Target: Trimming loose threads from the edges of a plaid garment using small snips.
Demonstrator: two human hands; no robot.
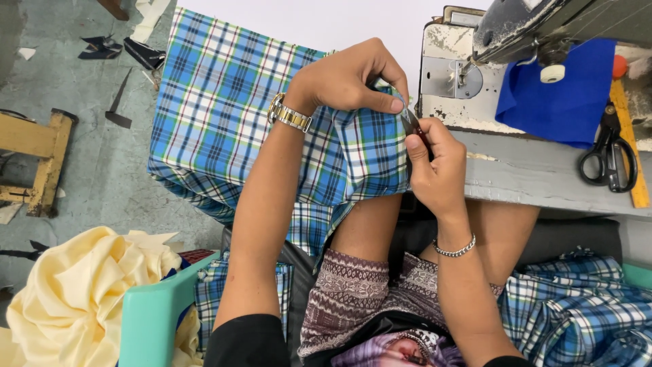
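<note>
My left hand (350,76), with a gold and silver watch on the wrist, pinches the edge of a blue plaid cloth (224,109) between thumb and fingers. My right hand (435,166), with a silver bracelet on the wrist, grips a small dark cutting tool (410,122) whose tip meets the cloth edge right at the left thumb. The cloth drapes from the sewing table down over my lap.
A sewing machine (536,34) stands on the grey table (530,173), with blue fabric (560,92), black scissors (609,153) and a yellow ruler (628,136). Pale yellow cloth (75,299) fills a teal bin (153,316) at left. More plaid fabric (584,306) lies at right. A wooden bench (37,160) stands on the floor.
</note>
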